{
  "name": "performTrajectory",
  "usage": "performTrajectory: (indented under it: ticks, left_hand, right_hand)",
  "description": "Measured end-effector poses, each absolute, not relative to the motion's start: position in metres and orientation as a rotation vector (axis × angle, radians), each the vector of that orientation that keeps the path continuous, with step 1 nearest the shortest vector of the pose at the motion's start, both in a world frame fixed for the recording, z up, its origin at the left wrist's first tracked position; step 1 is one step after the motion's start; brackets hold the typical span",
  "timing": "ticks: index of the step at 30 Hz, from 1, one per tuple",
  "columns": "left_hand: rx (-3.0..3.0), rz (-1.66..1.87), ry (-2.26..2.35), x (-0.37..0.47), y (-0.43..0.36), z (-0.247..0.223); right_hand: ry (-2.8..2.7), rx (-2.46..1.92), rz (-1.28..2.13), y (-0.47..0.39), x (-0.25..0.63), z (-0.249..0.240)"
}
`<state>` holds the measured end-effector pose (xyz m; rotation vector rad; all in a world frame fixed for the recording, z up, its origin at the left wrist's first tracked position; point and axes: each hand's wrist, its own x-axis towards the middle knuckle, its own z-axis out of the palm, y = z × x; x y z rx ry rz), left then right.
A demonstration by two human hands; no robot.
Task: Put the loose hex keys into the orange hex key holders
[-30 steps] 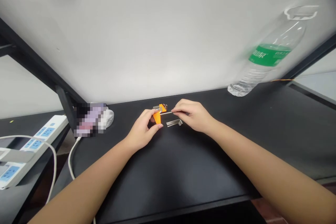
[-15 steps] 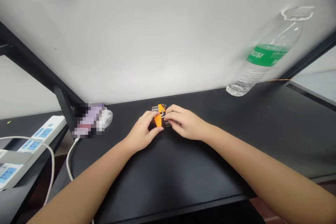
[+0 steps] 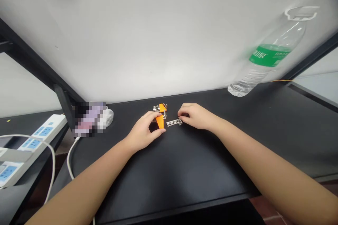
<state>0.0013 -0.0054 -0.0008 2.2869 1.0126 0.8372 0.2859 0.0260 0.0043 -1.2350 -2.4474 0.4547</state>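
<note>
An orange hex key holder (image 3: 160,122) is gripped by my left hand (image 3: 142,130), between the thumb below and the fingers above. One bent silver hex key (image 3: 165,114) shows at its upper right edge. Several loose hex keys (image 3: 173,123) lie side by side on the table, just right of the holder. My right hand (image 3: 194,115) is at their bent ends, with thumb and fingertips brought together; whether a key is between them is too small to tell. Behind the left fingers lies a second orange holder (image 3: 163,107) filled with hex keys.
The black table (image 3: 169,175) meets a pale wall (image 3: 158,42). A large clear bottle with a green label (image 3: 269,55) stands at the back right. A blurred-out item (image 3: 89,119), a white crumpled bundle (image 3: 106,118), a white cable (image 3: 69,161) and a power strip (image 3: 34,144) are at the left.
My right hand has moved right and slightly back, away from the held holder to the loose keys' bent ends, uncovering them. The left hand keeps its hold in nearly the same place.
</note>
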Motion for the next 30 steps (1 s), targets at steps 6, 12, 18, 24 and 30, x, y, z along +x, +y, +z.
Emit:
performTrajectory:
  ticks: [6,12,18,24,30]
  left_hand:
    - [2.298,0.872,1.030,0.001,-0.004,0.001]
    - [2.371,0.845,1.075,0.000,-0.002,-0.002]
    - [2.390,0.838,1.122,0.000,-0.003,-0.003]
    - [2.390,0.858,1.146,0.000,-0.002,-0.001]
    - [2.404,0.860,1.122,0.000,-0.002,-0.004]
  right_hand:
    - [-2.479,-1.401,0.452,0.028,0.286,0.000]
    - [-2.372,-1.630,0.452,0.027,0.289,0.001]
    - [-2.273,-1.065,0.593,0.014,0.278,0.017]
    - [-2.232,-0.879,0.520,0.007,0.269,0.021]
    - [-2.247,-0.845,0.478,0.005,0.268,0.020]
